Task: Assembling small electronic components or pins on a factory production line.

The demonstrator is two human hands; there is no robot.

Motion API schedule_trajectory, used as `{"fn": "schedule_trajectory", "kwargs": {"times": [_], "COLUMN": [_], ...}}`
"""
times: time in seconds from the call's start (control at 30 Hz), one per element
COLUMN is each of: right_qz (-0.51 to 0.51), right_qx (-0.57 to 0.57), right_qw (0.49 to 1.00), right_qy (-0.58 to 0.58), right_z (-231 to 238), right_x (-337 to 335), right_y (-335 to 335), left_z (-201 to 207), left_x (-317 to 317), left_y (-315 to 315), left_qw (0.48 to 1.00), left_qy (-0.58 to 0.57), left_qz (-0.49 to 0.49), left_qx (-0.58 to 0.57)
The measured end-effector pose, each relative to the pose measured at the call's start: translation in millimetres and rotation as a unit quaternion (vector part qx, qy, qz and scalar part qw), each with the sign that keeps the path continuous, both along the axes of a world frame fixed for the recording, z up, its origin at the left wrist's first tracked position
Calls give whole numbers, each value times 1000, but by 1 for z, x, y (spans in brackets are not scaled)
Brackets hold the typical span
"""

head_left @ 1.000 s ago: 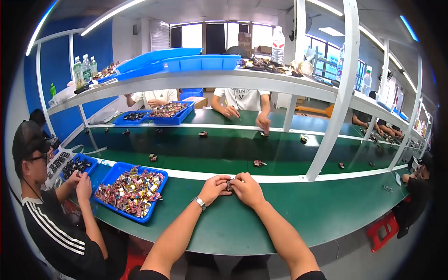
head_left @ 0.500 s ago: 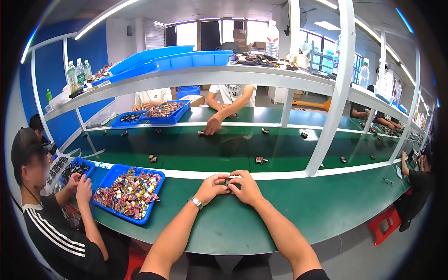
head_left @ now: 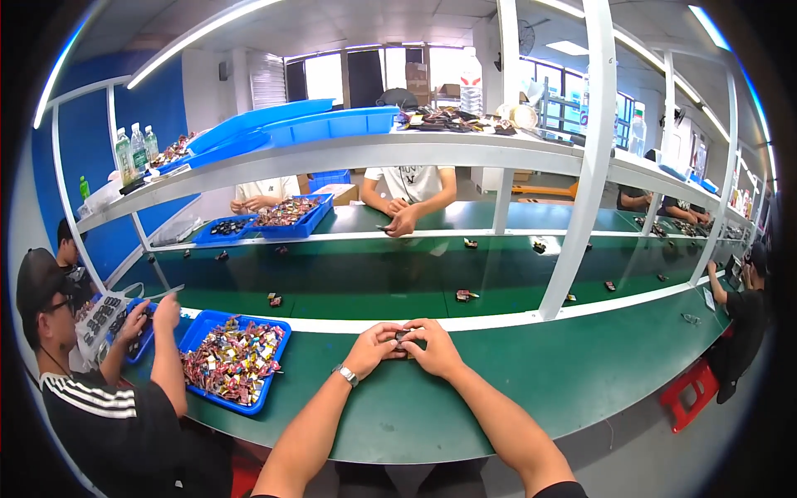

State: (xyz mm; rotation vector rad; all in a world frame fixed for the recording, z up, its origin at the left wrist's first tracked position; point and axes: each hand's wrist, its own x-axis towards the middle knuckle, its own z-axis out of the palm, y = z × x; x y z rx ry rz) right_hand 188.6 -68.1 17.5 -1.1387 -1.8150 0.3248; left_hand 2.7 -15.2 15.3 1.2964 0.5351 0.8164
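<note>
Both hands meet over the green tabletop (head_left: 398,415), in front of the white rail. Between the fingertips is a small dark piece (head_left: 403,336), mostly covered, so its kind cannot be made out. My left hand (head_left: 372,352), with a metal-band watch (head_left: 345,375) on the wrist, pinches it from the left. From the other side my right hand (head_left: 433,349) closes thumb and fingers on the same piece. Left of my forearm stands a blue tray (head_left: 272,383) heaped with small wired parts (head_left: 228,357) in pink, yellow and white.
Beyond the rail (head_left: 332,325), a dark green belt (head_left: 365,286) carries scattered small parts, including one (head_left: 466,295) ahead of me. A white post (head_left: 577,207) and shelf (head_left: 398,148) frame the bench. A co-worker (head_left: 108,398) sits close at left; another person (head_left: 411,195) works opposite.
My hands stay together on the small dark piece. The person opposite has drawn an arm back from the belt. The co-worker at left has raised a hand. My view has shifted slightly.
</note>
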Motion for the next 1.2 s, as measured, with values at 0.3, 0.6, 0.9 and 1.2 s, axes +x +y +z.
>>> {"fn": "schedule_trajectory", "kwargs": {"times": [0.3, 0.6, 0.9, 1.2], "right_qz": [-49, -56, -42, -47], "right_qx": [35, 51, 58, 81], "right_qw": [998, 997, 997, 996], "right_qy": [31, 11, 20, 11], "right_z": [-4, -5, 1, 0], "right_x": [-18, -19, -22, -21], "right_y": [-2, -3, -5, -3], "left_z": [-5, -6, -10, -8], "left_x": [-4, -6, -3, -9], "left_y": [5, 4, 4, 5], "left_qw": [999, 998, 998, 994], "left_qy": [-19, -42, -43, -103], "left_qz": [7, 4, 15, -15], "left_qx": [-26, -36, -31, -38]}}
